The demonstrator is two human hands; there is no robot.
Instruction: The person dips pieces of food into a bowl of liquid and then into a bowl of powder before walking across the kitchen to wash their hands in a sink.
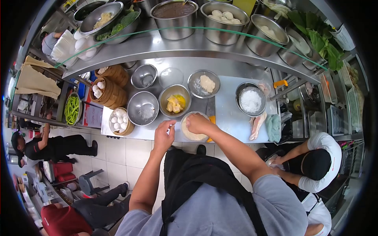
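Observation:
My right hand (197, 124) reaches down into a round shallow dish of pale crumbs or flour (193, 136) at the counter's front edge. Its fingers are bunched together, and whatever lies under them is hidden. Left of that dish, my left hand (163, 135) hovers with thumb and fingers a little apart, holding nothing I can see. Just beyond both hands stands a steel bowl (162, 111) with raw pale meat pieces and yellow egg (176, 103). A steel bowl with a beige lump (207, 83) sits behind it to the right.
A bowl of white powder (250, 99) and a raw meat strip (258, 126) lie on the white board (228, 122). Left are a floury steel bowl (142, 108) and bamboo steamers (114, 92) of white buns. A glass-edged shelf (177, 45) overhangs the back. A co-worker (315, 161) bends at right.

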